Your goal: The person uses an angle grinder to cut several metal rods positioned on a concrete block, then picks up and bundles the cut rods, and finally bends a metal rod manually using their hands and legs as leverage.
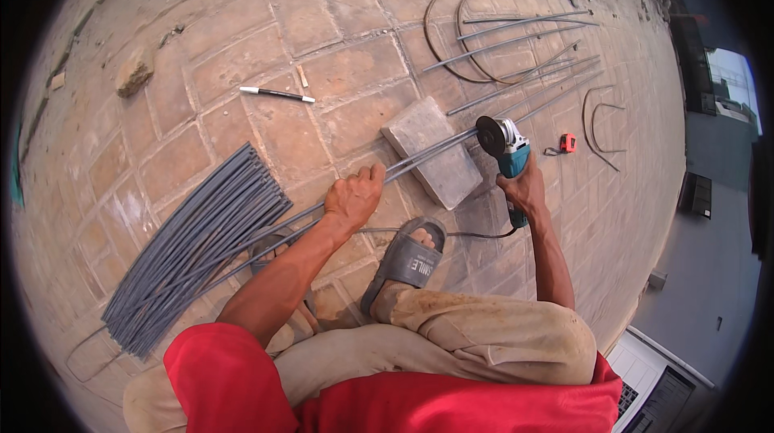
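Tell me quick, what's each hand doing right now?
Left hand: closed, holding thin metal rods.
Right hand: closed, holding a teal and silver angle grinder.

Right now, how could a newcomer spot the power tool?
Start at the big bundle of grey rods, then look right, past the pale block. There, the right hand holds the power tool. Its teal body and dark round disc set it apart from the rods.
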The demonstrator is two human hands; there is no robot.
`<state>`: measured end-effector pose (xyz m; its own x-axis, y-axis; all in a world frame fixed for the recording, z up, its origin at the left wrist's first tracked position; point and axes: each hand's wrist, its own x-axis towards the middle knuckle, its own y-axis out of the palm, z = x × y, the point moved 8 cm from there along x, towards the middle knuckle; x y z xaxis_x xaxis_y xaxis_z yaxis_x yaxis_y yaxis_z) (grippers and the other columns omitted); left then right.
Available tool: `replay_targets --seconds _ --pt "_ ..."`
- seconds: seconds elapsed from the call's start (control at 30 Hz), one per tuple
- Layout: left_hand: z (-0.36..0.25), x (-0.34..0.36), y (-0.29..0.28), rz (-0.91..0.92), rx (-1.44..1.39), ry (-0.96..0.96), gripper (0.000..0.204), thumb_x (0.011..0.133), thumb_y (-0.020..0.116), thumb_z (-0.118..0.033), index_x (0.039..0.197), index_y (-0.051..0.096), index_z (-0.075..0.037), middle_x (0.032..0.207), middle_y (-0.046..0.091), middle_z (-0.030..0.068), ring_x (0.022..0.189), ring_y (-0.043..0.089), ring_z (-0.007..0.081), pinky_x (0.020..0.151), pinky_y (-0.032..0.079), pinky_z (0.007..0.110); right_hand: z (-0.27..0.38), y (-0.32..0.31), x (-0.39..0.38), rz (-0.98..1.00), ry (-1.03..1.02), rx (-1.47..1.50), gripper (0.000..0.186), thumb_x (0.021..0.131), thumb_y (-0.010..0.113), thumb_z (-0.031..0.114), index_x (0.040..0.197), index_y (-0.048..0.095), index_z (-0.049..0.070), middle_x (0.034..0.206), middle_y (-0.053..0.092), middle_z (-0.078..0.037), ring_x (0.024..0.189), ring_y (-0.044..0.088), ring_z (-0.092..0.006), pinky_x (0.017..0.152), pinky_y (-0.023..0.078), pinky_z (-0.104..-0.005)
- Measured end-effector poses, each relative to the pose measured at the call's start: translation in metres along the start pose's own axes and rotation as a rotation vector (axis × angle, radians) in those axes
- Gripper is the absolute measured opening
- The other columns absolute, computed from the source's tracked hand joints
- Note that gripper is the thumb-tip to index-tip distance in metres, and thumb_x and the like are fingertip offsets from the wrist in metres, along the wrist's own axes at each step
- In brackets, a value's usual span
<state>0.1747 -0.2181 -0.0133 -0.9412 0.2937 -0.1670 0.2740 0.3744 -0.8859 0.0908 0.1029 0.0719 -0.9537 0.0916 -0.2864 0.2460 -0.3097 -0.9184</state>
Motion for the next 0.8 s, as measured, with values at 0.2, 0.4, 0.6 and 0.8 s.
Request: replay_targets --seconds 0.2,0.4,0.6,0.8 --pt "0.001 -0.001 -0.004 -0.075 0.003 0.01 0.012 0.088 0.052 -0.007 0.1 0.05 -0.006 0.08 0.064 0.0119 0.065 0.07 0.0298 0.052 0.056 0.042 0.003 -0.002 0.007 0.006 -0.01 -0.043 0.066 0.066 0.073 0.024 0.12 0.042 0.001 0.094 0.066 -0.03 0.09 0.064 -0.049 0.079 0.051 -0.0505" --pt "-0.001 0.002 0.0 -0.067 0.007 0.01 0.014 0.088 0.053 -0.007 0.101 0.051 -0.006 0.081 0.064 0.0123 0.066 0.07 0.0299 0.053 0.056 0.042 0.003 -0.003 0.007 0.01 0.008 -0.033 0.067 0.066 0.073 0.025 0.121 0.042 0.0 0.095 0.066 -0.031 0.092 0.063 -0.0492 0.08 0.051 -0.0506" --pt "0.002 -0.001 -0.002 -0.053 -0.008 -0.008 0.015 0.088 0.053 -0.007 0.102 0.05 -0.005 0.081 0.064 0.0124 0.068 0.07 0.0306 0.055 0.056 0.044 0.01 -0.002 0.009 0.03 0.017 -0.035 0.07 0.066 0.073 0.025 0.123 0.042 -0.001 0.097 0.066 -0.031 0.093 0.063 -0.0496 0.081 0.05 -0.0508" --pt "-0.001 0.0 -0.004 0.007 -0.014 0.005 0.015 0.09 0.054 -0.01 0.102 0.047 -0.005 0.086 0.065 0.0135 0.072 0.072 0.0298 0.058 0.059 0.041 -0.017 0.003 -0.01 -0.082 -0.033 0.162 0.061 0.066 0.074 0.021 0.116 0.05 -0.002 0.095 0.067 -0.023 0.087 0.068 -0.0381 0.077 0.053 -0.0445"
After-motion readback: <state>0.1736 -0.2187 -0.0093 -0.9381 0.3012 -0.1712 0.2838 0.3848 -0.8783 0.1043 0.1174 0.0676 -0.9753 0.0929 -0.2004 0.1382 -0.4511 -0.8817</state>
